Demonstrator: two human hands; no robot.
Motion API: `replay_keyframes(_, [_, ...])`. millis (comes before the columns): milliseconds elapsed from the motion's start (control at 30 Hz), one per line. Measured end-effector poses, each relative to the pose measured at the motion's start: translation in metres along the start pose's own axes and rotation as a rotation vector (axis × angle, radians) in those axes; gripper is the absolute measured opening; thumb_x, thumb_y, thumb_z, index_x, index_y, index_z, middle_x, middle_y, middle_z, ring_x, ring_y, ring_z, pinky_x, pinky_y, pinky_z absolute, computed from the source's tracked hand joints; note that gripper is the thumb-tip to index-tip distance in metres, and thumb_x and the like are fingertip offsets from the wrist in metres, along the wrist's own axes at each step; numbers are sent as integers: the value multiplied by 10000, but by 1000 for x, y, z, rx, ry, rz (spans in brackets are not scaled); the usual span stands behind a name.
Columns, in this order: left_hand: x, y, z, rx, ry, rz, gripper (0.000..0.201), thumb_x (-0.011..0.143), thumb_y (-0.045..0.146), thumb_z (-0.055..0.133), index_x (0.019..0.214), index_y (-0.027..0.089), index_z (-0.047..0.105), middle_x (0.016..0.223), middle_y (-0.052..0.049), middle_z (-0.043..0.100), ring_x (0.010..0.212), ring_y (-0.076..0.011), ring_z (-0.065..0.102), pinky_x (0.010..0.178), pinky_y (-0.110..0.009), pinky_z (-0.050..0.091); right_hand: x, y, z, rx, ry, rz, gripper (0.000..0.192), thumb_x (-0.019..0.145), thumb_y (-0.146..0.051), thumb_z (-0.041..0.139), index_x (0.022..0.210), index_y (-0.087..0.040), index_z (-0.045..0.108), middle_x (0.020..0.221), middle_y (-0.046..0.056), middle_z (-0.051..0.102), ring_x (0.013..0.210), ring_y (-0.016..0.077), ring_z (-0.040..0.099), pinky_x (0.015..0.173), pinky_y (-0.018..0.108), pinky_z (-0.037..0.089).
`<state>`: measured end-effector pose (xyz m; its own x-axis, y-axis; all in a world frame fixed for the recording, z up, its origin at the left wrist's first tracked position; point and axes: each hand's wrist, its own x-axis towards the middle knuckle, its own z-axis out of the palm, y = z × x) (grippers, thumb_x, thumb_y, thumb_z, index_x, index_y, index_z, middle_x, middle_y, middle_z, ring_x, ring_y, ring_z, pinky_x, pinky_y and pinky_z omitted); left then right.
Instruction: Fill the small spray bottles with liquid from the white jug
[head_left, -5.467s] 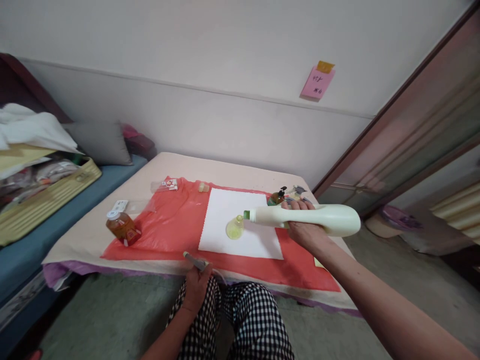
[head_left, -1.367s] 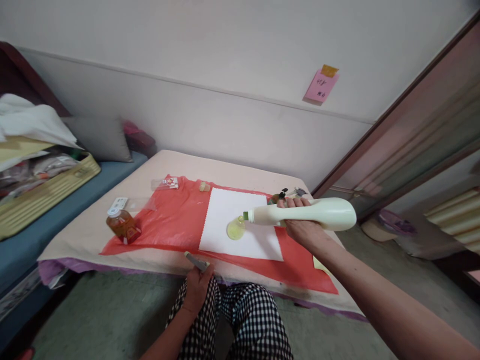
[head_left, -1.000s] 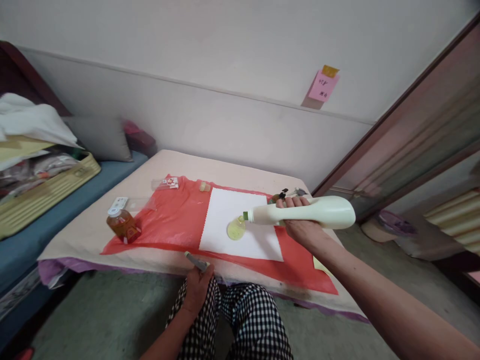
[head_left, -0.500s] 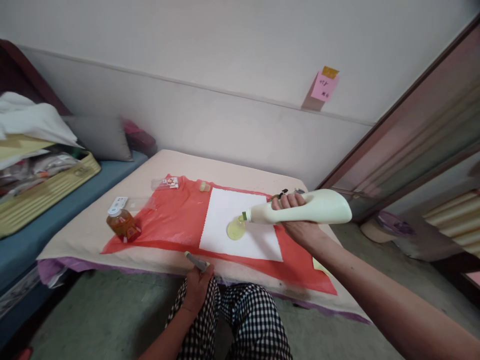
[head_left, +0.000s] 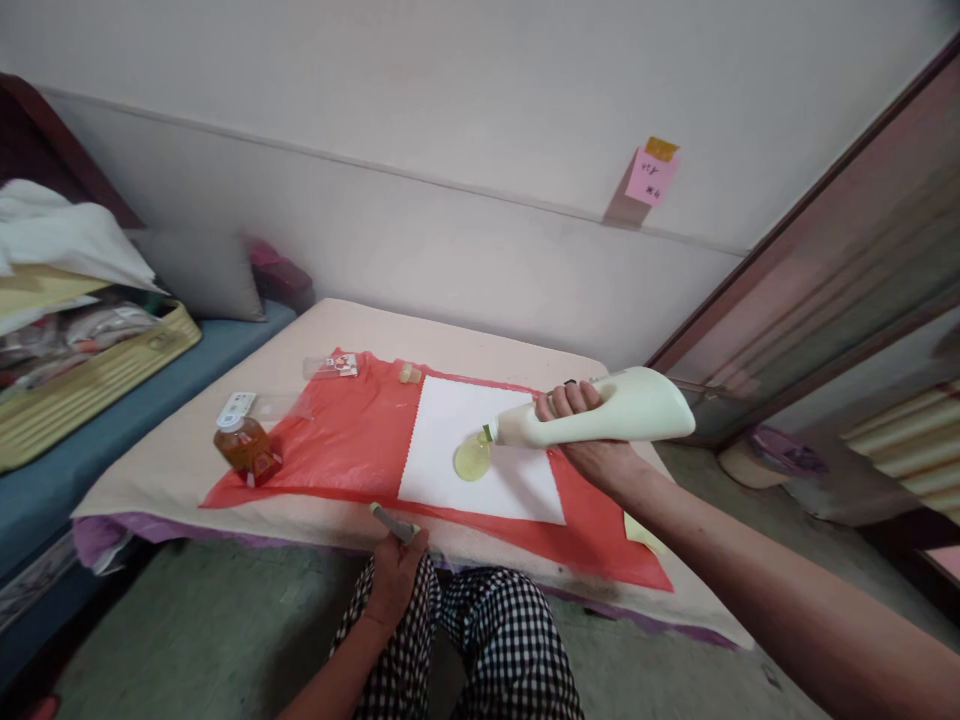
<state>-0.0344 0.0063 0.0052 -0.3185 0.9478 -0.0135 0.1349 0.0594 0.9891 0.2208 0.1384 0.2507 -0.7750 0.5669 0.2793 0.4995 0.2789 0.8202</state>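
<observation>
My right hand [head_left: 570,402] is wrapped around the handle of a large pale green detergent bottle [head_left: 649,405]. The bottle is tipped nearly on its side, its mouth pointing left and slightly down. Just below the mouth, a round pool of yellowish liquid [head_left: 471,462] lies on a white sheet with scalloped side edges [head_left: 442,415]. That sheet rests on a red plastic sheet [head_left: 352,445]. Near my lap, my left hand [head_left: 394,580] is closed on a small grey tube-shaped thing [head_left: 394,522] with a pale end; its kind is unclear.
A jar of amber liquid [head_left: 251,455] with a white lid stands at the left of the bed [head_left: 450,335]. A clear plastic package [head_left: 330,366] and a small beige piece [head_left: 409,374] lie at the back. A pink note [head_left: 651,178] is taped to the wall.
My right hand and the bottle have shifted slightly left and up in view. The left hand looks unmoved.
</observation>
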Motion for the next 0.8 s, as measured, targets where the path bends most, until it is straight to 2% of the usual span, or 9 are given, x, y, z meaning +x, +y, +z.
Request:
replay_keyframes(233, [0,1,-1,-14,-11,-6,368,826,521,579,657,195,593,619,-60,678,630,-218,650,624,-318,499,0,2,-5,141,3,31,256,920,-44,425,1111,-129,572,1008,156,606,910,271,516,878,457,368])
replay_keyframes(400, [0,2,-2,-2,-27,-10,390,837,537,571,663,189,595,627,-63,681,652,-224,659,639,-318,502,-5,1,-3,196,-61,86,320,920,-34,352,1130,-142,568,1018,154,600,913,276,505,899,470,373])
replay_keyframes(600, [-2,-1,-2,-7,-33,-23,405,846,548,570,689,181,640,653,-80,710,671,-235,682,676,-336,520,-21,1,6,297,-156,143,380,868,-64,411,1218,-115,550,1075,187,595,975,324,505,925,500,374])
replay_keyframes(667, [-2,-2,-2,-20,-36,-29,419,845,554,577,699,168,654,670,-90,721,684,-240,690,697,-342,525,-29,1,15,380,-229,226,397,859,-90,437,1240,-104,549,1120,199,595,1029,341,511,964,517,363])
replay_keyframes(800, [-2,-2,-2,-12,-40,-29,428,842,563,583,698,166,653,674,-91,715,684,-232,687,714,-333,526,-48,3,40,611,-397,530,510,793,-223,616,1278,-80,549,1202,230,604,1122,388,536,962,510,411])
